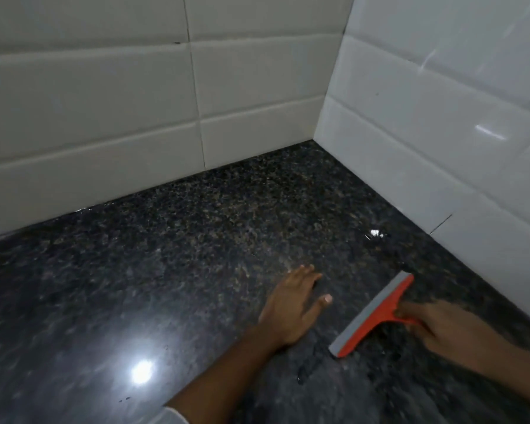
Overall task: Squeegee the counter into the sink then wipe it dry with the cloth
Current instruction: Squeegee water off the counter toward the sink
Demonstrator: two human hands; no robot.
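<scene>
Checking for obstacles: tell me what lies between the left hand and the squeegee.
Head view: only bare dark granite counter separates the left hand from the orange squeegee, which the right hand holds.

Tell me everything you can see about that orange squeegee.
The squeegee looks like orange plastic, with a long grey blade strip along one edge and a short handle. It lies low on the dark speckled counter, blade running diagonally, near the tiled corner. The right hand grips its handle; the left hand rests flat beside it, not touching.

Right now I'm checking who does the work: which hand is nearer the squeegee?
Right. The right hand grips the squeegee by its orange handle; the left hand lies flat on the counter, apart to its left.
</scene>
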